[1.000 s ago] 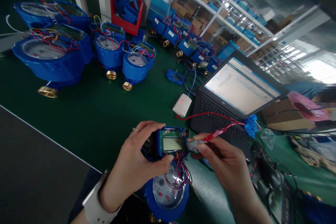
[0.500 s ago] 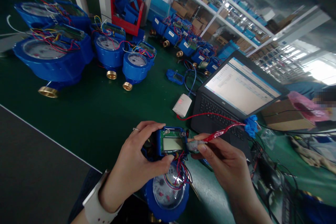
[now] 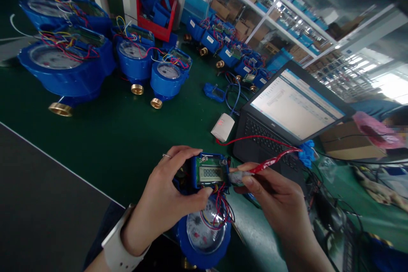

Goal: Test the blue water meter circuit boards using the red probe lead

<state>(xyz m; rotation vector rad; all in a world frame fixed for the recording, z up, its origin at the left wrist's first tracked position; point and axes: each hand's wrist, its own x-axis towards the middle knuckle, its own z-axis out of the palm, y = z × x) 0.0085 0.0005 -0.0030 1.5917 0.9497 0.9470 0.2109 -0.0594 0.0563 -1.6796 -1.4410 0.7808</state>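
Observation:
My left hand [image 3: 175,191] grips the blue-framed display module [image 3: 210,173] between thumb and fingers; dark digits show on its screen. Loose red, black and yellow wires [image 3: 219,208] run from the module down over the dial of a blue water meter [image 3: 204,233] just below. In my right hand [image 3: 274,199], thumb and fingers pinch a grey-wrapped probe [image 3: 239,176], its tip against the module's right side. From the probe a red cable [image 3: 270,161] leads off to the upper right. Where exactly the tip touches is hidden.
An open laptop [image 3: 270,136] stands right of a white box with a red light [image 3: 223,127]. Several blue meters [image 3: 165,78] with brass fittings line the left and back of the green table [image 3: 127,136]. Behind them is a red bin [image 3: 157,12]; a cardboard box [image 3: 341,140] sits right.
The module's screen, blank before, now shows a row of digits. Both hands keep their hold on the module and probe; the view has shifted slightly.

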